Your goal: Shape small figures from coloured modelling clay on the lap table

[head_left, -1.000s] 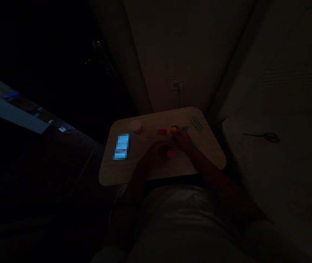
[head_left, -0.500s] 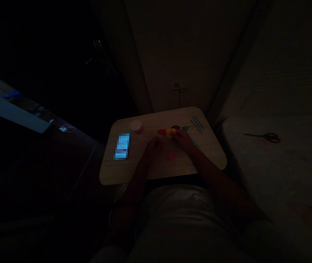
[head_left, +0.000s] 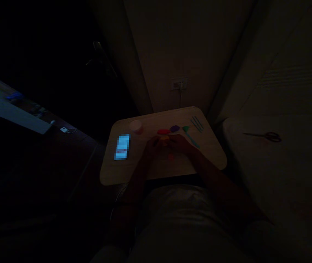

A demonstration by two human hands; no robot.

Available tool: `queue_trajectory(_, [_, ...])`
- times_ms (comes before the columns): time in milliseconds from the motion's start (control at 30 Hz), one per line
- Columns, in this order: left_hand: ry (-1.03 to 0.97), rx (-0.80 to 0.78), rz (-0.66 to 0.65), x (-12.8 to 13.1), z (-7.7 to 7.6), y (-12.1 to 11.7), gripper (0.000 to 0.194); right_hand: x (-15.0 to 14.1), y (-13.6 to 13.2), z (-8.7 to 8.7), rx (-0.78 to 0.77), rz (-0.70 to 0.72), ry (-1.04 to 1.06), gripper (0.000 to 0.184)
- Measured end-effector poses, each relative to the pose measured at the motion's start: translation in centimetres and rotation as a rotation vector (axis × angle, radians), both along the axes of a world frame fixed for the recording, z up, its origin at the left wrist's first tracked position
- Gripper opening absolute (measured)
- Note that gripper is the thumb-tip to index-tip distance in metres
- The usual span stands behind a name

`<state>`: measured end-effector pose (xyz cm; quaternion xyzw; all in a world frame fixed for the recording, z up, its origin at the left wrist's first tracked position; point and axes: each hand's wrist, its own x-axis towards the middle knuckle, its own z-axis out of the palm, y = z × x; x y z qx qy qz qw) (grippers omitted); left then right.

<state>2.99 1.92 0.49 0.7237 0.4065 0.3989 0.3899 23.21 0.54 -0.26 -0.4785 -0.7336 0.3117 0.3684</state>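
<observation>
The room is very dark. My left hand and my right hand meet over the small wooden table, both closed around a yellow lump held between them. Just beyond the hands lie a red lump, a purple lump and a green tool. A small pink piece lies on the table just below my hands.
A lit phone lies at the table's left side, with a pale round tub behind it. Thin sticks rest at the back right. Scissors lie on the bed to the right. A wall socket is behind.
My right hand lifted the yellow lump from the row and drew it toward me. My left hand let go of the pink piece and rose to meet the right hand.
</observation>
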Motion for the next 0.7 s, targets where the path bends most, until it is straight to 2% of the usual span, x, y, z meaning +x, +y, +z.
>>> queue_trajectory(67, [-0.003,-0.008,-0.027,-0.1,-0.01,0.16,0.037,-0.02,-0.02,0.06,-0.004,0.012,-0.001,0.048])
queue_trajectory(267, [-0.007,0.004,0.006,-0.26,-0.42,0.52,0.036,0.0,0.26,-0.08,-0.029,0.026,0.005,0.042])
queue_trajectory(433, [-0.021,0.014,-0.011,-0.25,-0.12,0.36,0.03,0.01,0.25,-0.28,-0.001,0.008,0.025,0.043])
queue_trajectory(700, [-0.029,0.012,0.053,0.02,0.17,0.06,0.032,-0.08,0.38,-0.51,0.062,-0.046,0.026,0.042])
